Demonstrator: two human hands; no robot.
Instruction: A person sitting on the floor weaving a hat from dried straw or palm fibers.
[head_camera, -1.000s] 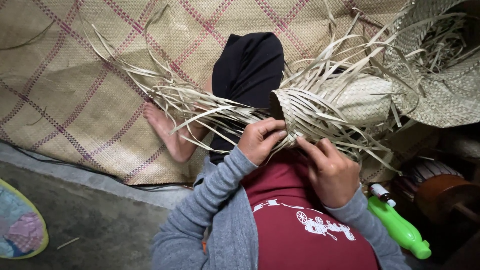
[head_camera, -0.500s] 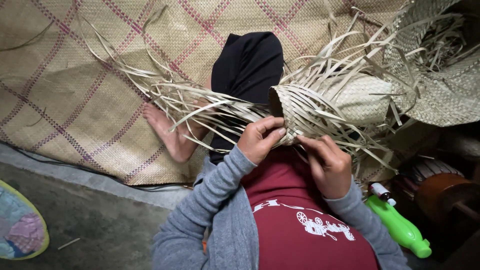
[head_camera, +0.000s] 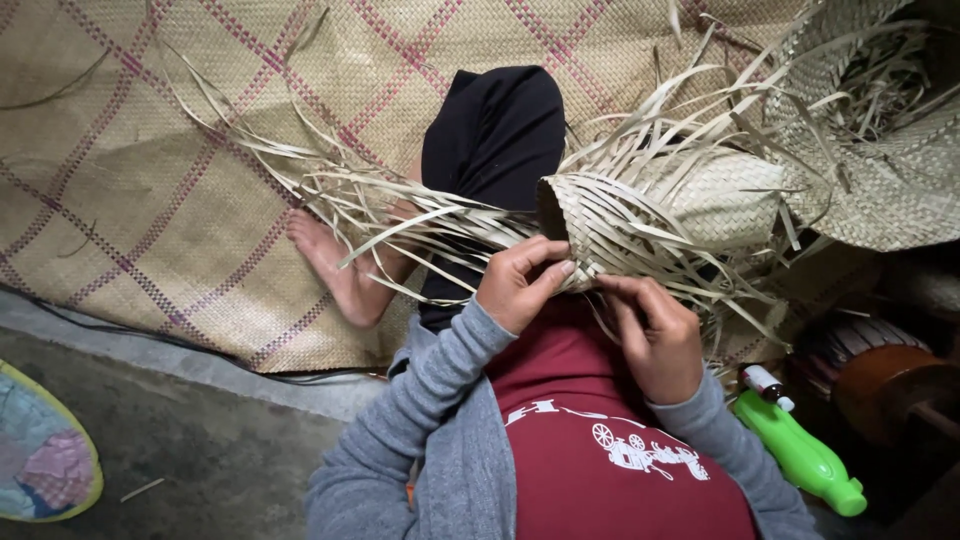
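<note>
I sit on a woven mat (head_camera: 170, 190), tan with crossed pink lines, spread over the grey concrete floor (head_camera: 200, 450). My bare foot (head_camera: 335, 265) rests on the mat. A dark cable (head_camera: 150, 340) runs along its edge. A green plastic bottle (head_camera: 800, 455) lies on the floor at my right.

A: Floor covering? Woven mat (head_camera: 150, 180), tan, crossed by pink lines.

B: Noted. Bare grey floor (head_camera: 200, 460) at its near edge; dark cable (head_camera: 150, 338) along the border. Right side dim, possibly a wooden wheel (head_camera: 880, 385).
</note>
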